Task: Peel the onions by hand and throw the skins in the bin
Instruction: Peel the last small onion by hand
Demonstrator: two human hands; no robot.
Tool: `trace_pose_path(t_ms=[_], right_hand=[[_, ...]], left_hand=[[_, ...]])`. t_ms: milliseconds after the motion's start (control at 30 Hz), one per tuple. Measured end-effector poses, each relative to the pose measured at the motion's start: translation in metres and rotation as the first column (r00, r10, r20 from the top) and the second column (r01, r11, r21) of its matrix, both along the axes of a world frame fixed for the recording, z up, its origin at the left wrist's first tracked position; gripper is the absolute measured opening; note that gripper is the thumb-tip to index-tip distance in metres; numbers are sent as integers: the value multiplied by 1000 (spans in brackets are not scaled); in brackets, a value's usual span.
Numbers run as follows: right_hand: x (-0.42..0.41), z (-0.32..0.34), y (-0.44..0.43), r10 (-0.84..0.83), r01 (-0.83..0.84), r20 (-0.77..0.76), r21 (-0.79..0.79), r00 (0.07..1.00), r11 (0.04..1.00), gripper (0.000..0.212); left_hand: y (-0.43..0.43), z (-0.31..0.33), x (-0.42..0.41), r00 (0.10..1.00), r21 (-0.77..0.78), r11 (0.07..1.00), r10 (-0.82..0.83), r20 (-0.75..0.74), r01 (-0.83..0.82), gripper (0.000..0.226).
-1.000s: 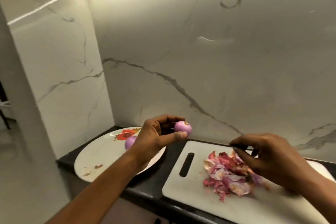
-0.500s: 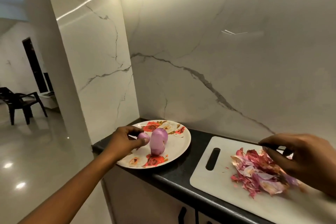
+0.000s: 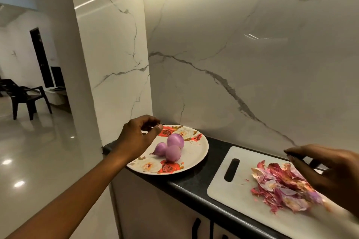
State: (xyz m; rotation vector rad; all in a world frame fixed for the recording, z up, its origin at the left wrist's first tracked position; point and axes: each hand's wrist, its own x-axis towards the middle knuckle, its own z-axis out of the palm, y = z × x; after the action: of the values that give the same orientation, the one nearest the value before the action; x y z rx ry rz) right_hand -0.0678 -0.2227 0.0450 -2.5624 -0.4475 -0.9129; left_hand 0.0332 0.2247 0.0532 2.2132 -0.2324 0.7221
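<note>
Three peeled purple onions lie together on a flowered plate (image 3: 198,153): a big one (image 3: 175,140) at the back, a round one (image 3: 173,153) in front, a small one (image 3: 161,149) to the left. Just above the plate's left side my left hand (image 3: 136,141) hovers, fingers curled apart and holding nothing. A heap of red onion skins (image 3: 281,184) lies on the white cutting board (image 3: 233,192). My right hand (image 3: 330,170) is over the heap, fingers closed on a dark handle whose remainder is hidden.
Plate and board sit on a narrow black counter (image 3: 194,182) against a marble wall. A marble pillar stands to the left of the plate. Cabinet doors with black handles (image 3: 196,227) are below. A dark chair (image 3: 25,95) stands on the glossy floor, far left. No bin is in view.
My left hand carried the small onion down to the plate, let go of it and lifted slightly. The view swung left. My right hand stayed over the skins.
</note>
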Motion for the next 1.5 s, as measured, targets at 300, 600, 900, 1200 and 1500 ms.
trace_pose_path(t_ms=[300,600,900,1200,1500], right_hand=[[-6,32,-20,43,-37,25,-194,999,980,18],[11,22,-101,-21,21,14,-38,1000,999,8],[9,4,-124,284,-26,-453,494,845,869,15],[1,13,-133,184,83,-662,350,727,933,29],[-6,17,-126,183,-52,-863,180,471,982,60]], left_hand=[[-102,25,-29,937,-3,937,-348,44,348,5],[-239,18,-21,714,126,718,-696,81,685,6],[-352,-22,29,619,251,595,-786,-20,764,11],[-353,-27,36,559,222,552,-828,37,804,17],[-345,-31,23,453,270,447,-890,41,853,15]])
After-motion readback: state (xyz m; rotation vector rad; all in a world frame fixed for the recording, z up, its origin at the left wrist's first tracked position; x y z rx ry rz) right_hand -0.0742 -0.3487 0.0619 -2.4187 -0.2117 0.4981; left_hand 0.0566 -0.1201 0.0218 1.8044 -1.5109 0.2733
